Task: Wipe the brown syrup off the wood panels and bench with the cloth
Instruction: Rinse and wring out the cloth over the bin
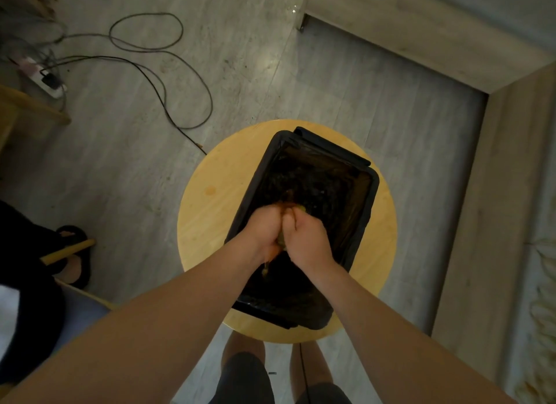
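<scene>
Cloth (282, 240) is sitting bunched between our fists, above the black bin (372, 199), slightly toward six o'clock from its middle. We are gripping it tightly in both the left hand (264, 229) and the right hand (307, 238), seemingly wringing it. If we are drifting toward nine o'clock, brown drips are likely landing on the round stool (210, 217).

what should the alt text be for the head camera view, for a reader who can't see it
A person's left hand and right hand grip a bunched cloth over a black bin that stands on a round wooden stool, seen from above. Black cables loop across the grey floor at upper left.
</scene>
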Motion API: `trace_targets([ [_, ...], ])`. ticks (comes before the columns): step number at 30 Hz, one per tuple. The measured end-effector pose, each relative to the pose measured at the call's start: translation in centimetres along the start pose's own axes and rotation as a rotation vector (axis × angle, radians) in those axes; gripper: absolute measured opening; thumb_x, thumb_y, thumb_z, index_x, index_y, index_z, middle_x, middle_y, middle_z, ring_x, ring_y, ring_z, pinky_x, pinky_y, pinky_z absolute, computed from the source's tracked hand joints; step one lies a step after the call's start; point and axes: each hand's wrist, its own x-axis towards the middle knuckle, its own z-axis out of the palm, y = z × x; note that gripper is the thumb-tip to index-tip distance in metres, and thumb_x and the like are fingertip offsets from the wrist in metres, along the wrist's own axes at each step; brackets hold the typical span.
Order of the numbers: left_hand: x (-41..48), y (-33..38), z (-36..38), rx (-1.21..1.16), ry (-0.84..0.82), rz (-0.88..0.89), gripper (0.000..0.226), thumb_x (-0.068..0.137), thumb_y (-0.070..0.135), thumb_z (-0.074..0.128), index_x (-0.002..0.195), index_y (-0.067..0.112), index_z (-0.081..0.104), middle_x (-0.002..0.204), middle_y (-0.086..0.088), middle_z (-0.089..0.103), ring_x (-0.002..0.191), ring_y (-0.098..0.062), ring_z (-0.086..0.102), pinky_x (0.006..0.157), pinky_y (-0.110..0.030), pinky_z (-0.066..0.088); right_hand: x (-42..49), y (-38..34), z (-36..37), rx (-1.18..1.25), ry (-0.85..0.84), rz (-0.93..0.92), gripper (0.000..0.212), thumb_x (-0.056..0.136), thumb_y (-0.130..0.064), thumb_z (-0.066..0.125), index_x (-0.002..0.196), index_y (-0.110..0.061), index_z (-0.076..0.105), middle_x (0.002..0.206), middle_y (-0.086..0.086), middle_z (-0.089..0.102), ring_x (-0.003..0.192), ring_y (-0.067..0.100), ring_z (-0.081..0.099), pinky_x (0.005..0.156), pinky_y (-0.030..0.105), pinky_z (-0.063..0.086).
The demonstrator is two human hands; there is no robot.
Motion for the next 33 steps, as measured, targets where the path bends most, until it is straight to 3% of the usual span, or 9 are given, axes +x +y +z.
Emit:
trace_targets([
  [3, -0.3, 0.2, 0.1, -0.062, 0.028, 0.030, 0.027, 0.104, 0.012, 0.049, 0.099, 0.003, 0.074, 0.093, -0.015, 0.074, 0.091, -0.027, 0.070, 0.075, -0.035, 0.058, 3.1, 0.2, -0.6, -0.091, -0.020, 0.112, 0.034, 0.110, -0.027, 0.038, 0.092, -0.007, 0.059, 0.088, 0.008, 0.066, 0.085, 0.030, 0.065, 0.067, 0.033, 0.038],
  [7, -1.0, 0.1, -0.1, -0.223, 0.041, 0.011, 0.030, 0.100, 0.009, 0.044, 0.117, 0.004, 0.068, 0.111, -0.015, 0.074, 0.110, -0.031, 0.067, 0.089, -0.041, 0.059, 6.2, -0.3, -2.9, -0.039, -0.066, 0.360, 0.036, 0.111, -0.033, 0.034, 0.139, -0.012, 0.045, 0.112, 0.015, 0.067, 0.102, 0.036, 0.065, 0.076, 0.033, 0.043],
  [9, -1.0, -0.2, -0.2, -0.161, 0.081, 0.039, 0.030, 0.102, 0.006, 0.045, 0.121, 0.007, 0.067, 0.118, -0.012, 0.072, 0.115, -0.028, 0.066, 0.089, -0.037, 0.059, 6.1, -0.4, -4.1, -0.084, -0.210, 0.331, 0.037, 0.111, -0.041, 0.034, 0.137, -0.018, 0.047, 0.113, 0.012, 0.065, 0.098, 0.030, 0.063, 0.076, 0.034, 0.046],
  [12, -0.4, -0.5, -0.3, -0.083, 0.112, 0.037, 0.026, 0.107, 0.012, 0.046, 0.121, 0.011, 0.068, 0.120, -0.012, 0.072, 0.106, -0.022, 0.069, 0.084, -0.033, 0.057, 5.1, -0.5, -5.2, -0.274, -0.415, 0.263, 0.061, 0.104, -0.065, 0.032, 0.122, -0.017, 0.065, 0.137, 0.015, 0.049, 0.126, 0.033, 0.048, 0.103, 0.038, 0.042],
  [16, 0.2, -0.2, -0.2, -0.170, 0.088, 0.010, 0.019, 0.107, 0.013, 0.052, 0.120, 0.010, 0.066, 0.112, -0.012, 0.073, 0.098, -0.023, 0.070, 0.079, -0.037, 0.058, 3.9, 0.8, -5.2, -0.061, -0.439, 0.152, 0.037, 0.101, -0.057, 0.056, 0.086, -0.024, 0.063, 0.090, -0.003, 0.065, 0.081, 0.007, 0.064, 0.071, 0.028, 0.049],
  [20, 0.0, -0.3, -0.2, -0.177, 0.073, 0.060, 0.032, 0.104, -0.005, 0.048, 0.131, 0.010, 0.058, 0.115, -0.014, 0.068, 0.096, -0.022, 0.068, 0.076, -0.033, 0.058, 4.2, 1.0, -6.1, 0.115, -0.171, 0.260, 0.028, 0.105, -0.038, 0.054, 0.091, -0.015, 0.061, 0.086, 0.007, 0.064, 0.082, 0.027, 0.063, 0.070, 0.037, 0.050],
  [25, -0.5, -1.1, -2.0, 0.423, 0.184, 0.025, 0.032, 0.095, -0.004, 0.061, 0.112, 0.022, 0.062, 0.101, -0.018, 0.071, 0.082, -0.031, 0.068, 0.070, -0.040, 0.057, 4.3, 0.5, -6.7, -0.136, 0.002, 0.165, 0.034, 0.111, -0.025, 0.042, 0.089, -0.004, 0.057, 0.078, 0.008, 0.055, 0.063, 0.021, 0.049, 0.054, 0.033, 0.031],
  [29, -1.4, -1.2, -2.0, 0.867, 0.203, 0.031, 0.036, 0.093, -0.013, 0.040, 0.107, 0.019, 0.052, 0.084, -0.013, 0.051, 0.059, -0.023, 0.041, 0.044, -0.030, 0.030, 5.4, 0.0, -7.9, -0.404, 0.128, 0.065, 0.031, 0.101, -0.002, 0.047, 0.071, -0.010, 0.042, 0.067, 0.003, 0.045, 0.060, 0.020, 0.045, 0.048, 0.030, 0.023],
  [33, -1.9, -2.4, -2.3, 0.995, 0.198, 0.067, 0.029, 0.094, -0.011, 0.040, 0.101, 0.015, 0.052, 0.096, -0.012, 0.047, 0.063, -0.019, 0.039, 0.048, -0.029, 0.027, 6.0, -0.4, -9.4, -0.560, 0.158, 0.081, 0.014, 0.093, 0.008, 0.048, 0.096, -0.005, 0.054, 0.075, 0.012, 0.056, 0.055, 0.012, 0.034, 0.046, 0.028, 0.021],
])
